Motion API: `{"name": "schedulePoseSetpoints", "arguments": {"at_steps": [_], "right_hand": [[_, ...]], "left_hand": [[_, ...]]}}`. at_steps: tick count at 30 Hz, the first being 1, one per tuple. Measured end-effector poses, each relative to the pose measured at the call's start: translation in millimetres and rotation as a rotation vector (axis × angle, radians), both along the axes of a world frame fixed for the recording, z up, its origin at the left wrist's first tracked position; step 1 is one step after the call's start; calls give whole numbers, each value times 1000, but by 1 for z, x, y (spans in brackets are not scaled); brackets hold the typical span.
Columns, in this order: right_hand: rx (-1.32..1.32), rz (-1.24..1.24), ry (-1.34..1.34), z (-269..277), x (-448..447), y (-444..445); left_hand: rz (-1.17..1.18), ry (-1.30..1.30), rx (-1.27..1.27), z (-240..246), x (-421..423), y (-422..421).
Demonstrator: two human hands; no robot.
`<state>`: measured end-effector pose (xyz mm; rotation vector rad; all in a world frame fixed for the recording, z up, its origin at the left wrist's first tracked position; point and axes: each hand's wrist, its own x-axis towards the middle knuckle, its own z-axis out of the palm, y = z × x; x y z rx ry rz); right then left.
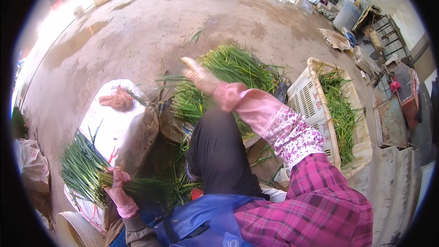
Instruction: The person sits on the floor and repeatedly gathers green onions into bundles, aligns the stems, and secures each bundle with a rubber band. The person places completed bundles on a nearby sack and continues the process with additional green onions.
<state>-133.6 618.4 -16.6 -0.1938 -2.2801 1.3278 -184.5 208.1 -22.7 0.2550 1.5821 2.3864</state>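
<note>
My left hand point(120, 188), in a pink glove, grips a bunch of long green leafy stalks point(144, 184) at the lower left. Beside it, a larger bundle of green stalks point(84, 168) lies on a white sack-covered block point(127, 127). A crumpled brownish-pink cloth or glove point(117, 99) rests on the block's far end. My right hand point(199, 75), gloved and blurred, reaches over the near left side of a heap of green stalks point(236, 65) on the ground beyond my knee. Whether its fingers hold a stalk is unclear.
A white plastic crate point(313, 103) of loose green leaves stands at the right. A white bucket point(82, 230) is at the lower left. Loose leaves point(197, 36) lie on the wet concrete floor. Sacks, a blue barrel point(347, 15) and a rusty metal cart point(392, 120) stand along the right side.
</note>
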Motion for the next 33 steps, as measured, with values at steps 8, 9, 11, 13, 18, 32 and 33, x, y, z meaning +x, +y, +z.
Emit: {"name": "schedulePoseSetpoints", "arguments": {"at_steps": [8, 9, 11, 13, 18, 32, 33], "right_hand": [[698, 895, 247, 71, -24, -256], [923, 989, 156, 59, -25, -265], [654, 823, 87, 36, -33, -276], [254, 738, 332, 17, -48, -271], [-410, 843, -233, -11, -26, -279], [-1449, 224, -219, 14, -36, -336], [-1538, 228, -149, 14, -34, -340]], "left_hand": [[-128, 560, -770, -34, 22, 10], [-56, 713, -899, -42, 23, 4], [-23, 792, -954, -49, 21, -10], [-201, 37, -541, -41, 18, -29], [1, 88, 58, 4, 13, -32], [-281, 313, -625, 59, 50, -46], [-264, 419, -663, 50, 57, -47]]}}
